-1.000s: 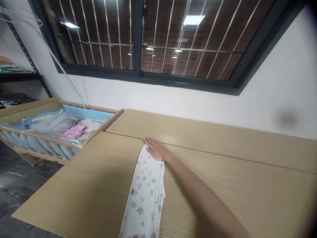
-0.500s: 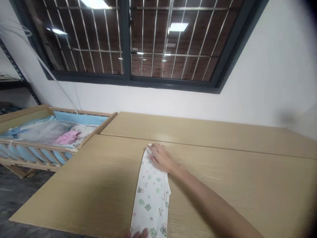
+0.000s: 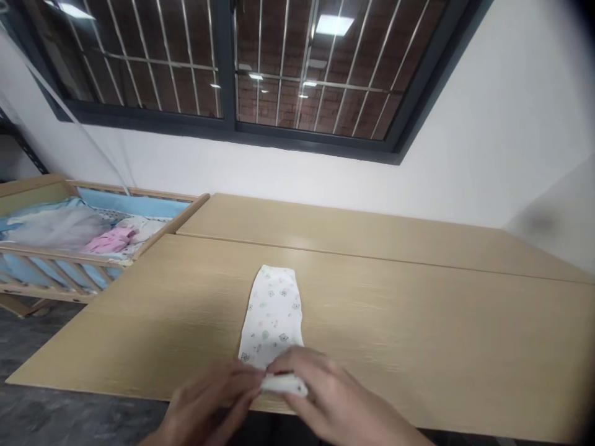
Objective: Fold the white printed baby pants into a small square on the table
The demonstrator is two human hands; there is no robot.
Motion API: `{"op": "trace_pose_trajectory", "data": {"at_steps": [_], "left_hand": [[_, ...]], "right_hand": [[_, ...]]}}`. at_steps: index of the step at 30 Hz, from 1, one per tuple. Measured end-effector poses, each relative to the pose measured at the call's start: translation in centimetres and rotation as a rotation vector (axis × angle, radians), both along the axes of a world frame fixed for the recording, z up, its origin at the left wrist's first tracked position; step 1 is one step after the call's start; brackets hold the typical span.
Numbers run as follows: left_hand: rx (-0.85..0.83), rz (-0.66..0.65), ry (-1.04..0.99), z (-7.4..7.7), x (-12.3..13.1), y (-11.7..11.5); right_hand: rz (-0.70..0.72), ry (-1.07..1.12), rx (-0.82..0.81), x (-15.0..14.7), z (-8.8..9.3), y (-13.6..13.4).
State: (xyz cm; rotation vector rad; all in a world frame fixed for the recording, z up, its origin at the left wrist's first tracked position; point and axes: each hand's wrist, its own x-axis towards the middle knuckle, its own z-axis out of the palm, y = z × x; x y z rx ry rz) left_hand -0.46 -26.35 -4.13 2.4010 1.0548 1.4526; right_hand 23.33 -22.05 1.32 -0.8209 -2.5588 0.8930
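A white baby garment (image 3: 273,310) with small green and pink prints lies flat in a long narrow shape on the wooden tabletop. Its near end is raised off the surface and bunched between my two hands. My left hand (image 3: 214,396), blurred by motion, pinches the left corner of that end. My right hand (image 3: 320,387) grips the right part, with the fingers above and the thumb below. The far end of the garment rests untouched on the board.
A wooden tabletop (image 3: 418,322) with a seam stretches to the wall. At the left stands a wooden crib (image 3: 170,226) with blue lining, holding a pink cloth (image 3: 110,240) and sheer white fabric (image 3: 58,228). A barred window (image 3: 227,114) is above.
My right hand has come from the garment's far end to its near end, beside my left hand. The near end is now lifted in both hands. The view has tilted down slightly.
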Motion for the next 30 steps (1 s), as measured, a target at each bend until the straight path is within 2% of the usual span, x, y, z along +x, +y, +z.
{"op": "trace_pose_trajectory", "data": {"at_steps": [3,6,8,11,13,16,19,21,23,25,27,30], "left_hand": [[-0.02,0.027,-0.019,2.5,-0.2,3.6],[-0.117,0.09,-0.004,3.6,-0.2,9.8],[-0.263,0.139,0.035,3.3,0.1,14.4],[-0.439,0.203,0.111,1.6,0.7,19.8],[-0.466,0.212,0.145,0.3,1.2,22.1],[-0.466,0.21,0.191,-1.2,1.9,23.5],[-0.428,0.238,0.218,-1.7,2.3,22.4],[-0.361,0.262,0.245,-1.7,2.5,20.0],[-0.24,0.266,0.323,-2.0,2.7,16.5],[-0.102,0.263,0.43,-2.7,2.9,12.5],[-0.042,0.296,0.509,-3.9,3.3,8.9],[0.005,0.367,0.587,-6.1,4.1,5.8]], "right_hand": [[-0.092,0.084,-0.021,0.2,2.2,2.8],[-0.213,0.14,0.036,-0.1,1.9,8.0],[-0.314,0.187,0.074,-0.6,0.0,12.2],[-0.516,0.21,0.036,-1.2,-4.0,18.1],[-0.594,0.174,-0.038,-1.4,-6.4,20.7],[-0.63,0.135,-0.087,-1.2,-8.6,22.3],[-0.639,0.109,-0.064,-0.7,-9.0,22.0],[-0.64,0.087,0.029,-0.5,-8.3,21.1],[-0.577,0.059,0.168,-0.5,-7.0,19.6],[-0.409,0.018,0.264,-1.0,-5.3,17.6],[-0.166,-0.044,0.274,-2.0,-3.9,15.4],[0.157,-0.093,0.221,-3.5,-3.4,12.7]]}}
